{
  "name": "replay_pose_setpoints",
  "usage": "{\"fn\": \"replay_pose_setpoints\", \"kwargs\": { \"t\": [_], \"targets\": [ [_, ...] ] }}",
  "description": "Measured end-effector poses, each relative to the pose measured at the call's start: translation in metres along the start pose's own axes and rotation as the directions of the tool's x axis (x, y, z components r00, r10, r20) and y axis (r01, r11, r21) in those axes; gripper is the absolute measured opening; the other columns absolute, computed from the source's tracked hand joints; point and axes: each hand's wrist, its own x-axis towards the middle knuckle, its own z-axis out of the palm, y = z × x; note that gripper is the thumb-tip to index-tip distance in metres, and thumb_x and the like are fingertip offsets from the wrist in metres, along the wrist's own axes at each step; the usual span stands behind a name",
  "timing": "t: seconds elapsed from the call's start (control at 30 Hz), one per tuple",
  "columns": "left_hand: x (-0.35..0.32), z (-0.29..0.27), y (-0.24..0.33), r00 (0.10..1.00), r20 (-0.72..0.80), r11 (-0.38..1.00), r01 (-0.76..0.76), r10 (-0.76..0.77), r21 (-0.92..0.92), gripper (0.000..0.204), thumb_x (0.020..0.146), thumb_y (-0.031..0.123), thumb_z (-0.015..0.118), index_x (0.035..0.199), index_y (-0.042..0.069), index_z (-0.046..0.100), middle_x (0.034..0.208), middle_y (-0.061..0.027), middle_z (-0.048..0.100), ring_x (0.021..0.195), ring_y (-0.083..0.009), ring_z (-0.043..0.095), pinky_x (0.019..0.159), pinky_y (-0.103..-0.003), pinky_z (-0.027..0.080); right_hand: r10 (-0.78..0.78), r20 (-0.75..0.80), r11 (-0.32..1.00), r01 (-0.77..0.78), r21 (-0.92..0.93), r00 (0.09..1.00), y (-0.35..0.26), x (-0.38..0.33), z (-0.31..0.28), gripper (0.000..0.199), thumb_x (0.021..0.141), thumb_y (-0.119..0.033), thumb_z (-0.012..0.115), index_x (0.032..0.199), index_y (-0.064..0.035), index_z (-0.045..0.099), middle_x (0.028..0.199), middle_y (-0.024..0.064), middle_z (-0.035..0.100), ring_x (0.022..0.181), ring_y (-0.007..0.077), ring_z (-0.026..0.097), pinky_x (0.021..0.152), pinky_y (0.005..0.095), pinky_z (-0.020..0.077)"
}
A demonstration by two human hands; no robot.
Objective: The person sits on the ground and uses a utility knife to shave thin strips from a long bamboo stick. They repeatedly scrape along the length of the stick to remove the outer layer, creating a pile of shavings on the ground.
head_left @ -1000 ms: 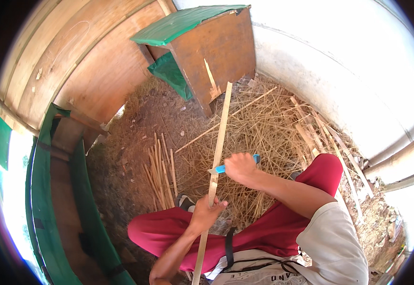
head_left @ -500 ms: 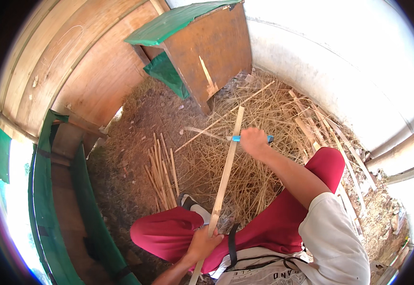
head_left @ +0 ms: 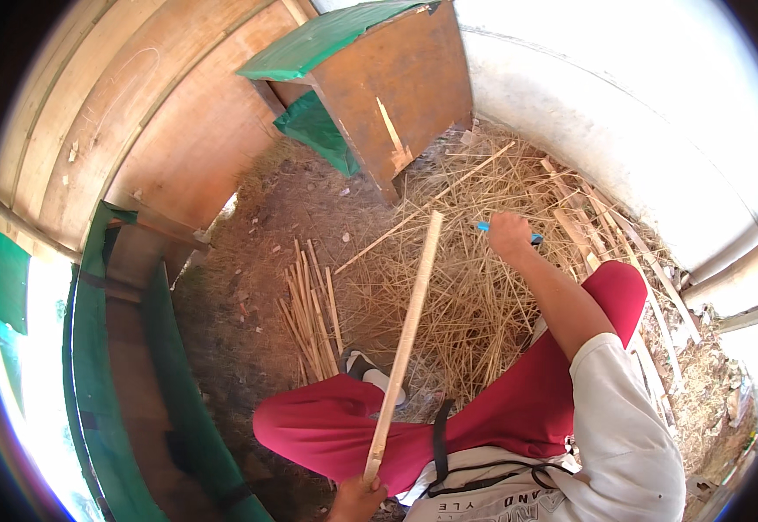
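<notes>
A long, pale wooden strip (head_left: 407, 344) slants up from my lap. My left hand (head_left: 357, 501), at the bottom edge of the view, is wrapped around its lower part; what lies below that hand is out of view. To the right of the strip's far end, my right hand (head_left: 510, 236) is closed on the blue handle of a knife (head_left: 536, 238). The blue shows on both sides of the fist, and the blade is too blurred to make out. Knife and strip are apart.
Thin shavings (head_left: 461, 322) cover the ground beyond my knees. A bundle of narrow sticks (head_left: 309, 309) lies left of my foot. Longer wood pieces (head_left: 609, 230) lie along the white wall (head_left: 596, 96). A brown wooden box (head_left: 396, 78) with green covering stands ahead; a green-edged trough (head_left: 131, 348) is at left.
My right hand with the knife has moved right, off the strip. A thin curl beside the blade no longer shows. My left hand has moved lower in the view, and the strip's far end has dropped slightly.
</notes>
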Motion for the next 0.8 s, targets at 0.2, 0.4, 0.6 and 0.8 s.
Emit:
{"fn": "replay_pose_setpoints", "kwargs": {
  "t": [0.2, 0.4, 0.6, 0.8],
  "targets": [
    [0.016, -0.012, 0.023, 0.985, -0.154, 0.957, 0.031, -0.078, -0.287, 0.023, 0.086, 0.017, 0.072, 0.084, 0.003, 0.053, 0.06, -0.0008, 0.052, 0.051, -0.0093, 0.051, 0.048, -0.029, 0.043, -0.031, -0.044, 0.981, 0.039, 0.19, 0.999, -0.036, -0.031, -0.025, 0.024, 0.074, -0.013, 0.07, 0.091, 0.0031, 0.069, 0.089, 0.0199, 0.069, 0.088, 0.0339, 0.071, 0.073, 0.0413, 0.0569],
    [0.089, -0.032, 0.047, 0.999, 0.026, 0.805, -0.004, 0.024, -0.594, 0.018, 0.095, 0.016, 0.063, 0.087, 0.007, 0.05, 0.058, 0.0019, 0.048, 0.045, -0.0068, 0.048, 0.04, -0.025, 0.039, -0.086, -0.057, 0.987, 0.078, -0.143, 0.995, -0.055, -0.054, -0.051, 0.025, 0.077, -0.009, 0.069, 0.099, 0.0022, 0.068, 0.081, 0.0156, 0.069, 0.077, 0.0279, 0.071, 0.064, 0.0375, 0.0548],
    [0.162, -0.044, 0.082, 0.983, 0.044, 0.808, -0.121, 0.178, -0.576, 0.018, 0.097, 0.017, 0.061, 0.092, 0.007, 0.047, 0.058, 0.0019, 0.047, 0.043, -0.0064, 0.046, 0.037, -0.025, 0.037, -0.148, 0.034, 0.984, 0.144, 0.105, 0.988, -0.058, -0.065, -0.085, 0.024, 0.092, -0.025, 0.064, 0.101, -0.0031, 0.069, 0.075, 0.0112, 0.067, 0.069, 0.0231, 0.068, 0.061, 0.0369, 0.0541],
    [0.187, -0.049, 0.104, 0.966, 0.107, 0.77, -0.118, 0.235, -0.627, 0.017, 0.097, 0.016, 0.058, 0.096, 0.004, 0.047, 0.062, -0.0003, 0.047, 0.046, -0.009, 0.049, 0.038, -0.027, 0.04, -0.404, 0.15, 0.887, 0.346, 0.307, 0.902, -0.095, -0.1, -0.057, 0.03, 0.094, -0.032, 0.062, 0.087, -0.0043, 0.071, 0.067, 0.0108, 0.062, 0.057, 0.0238, 0.062, 0.054, 0.0394, 0.0538]
  ]
}}
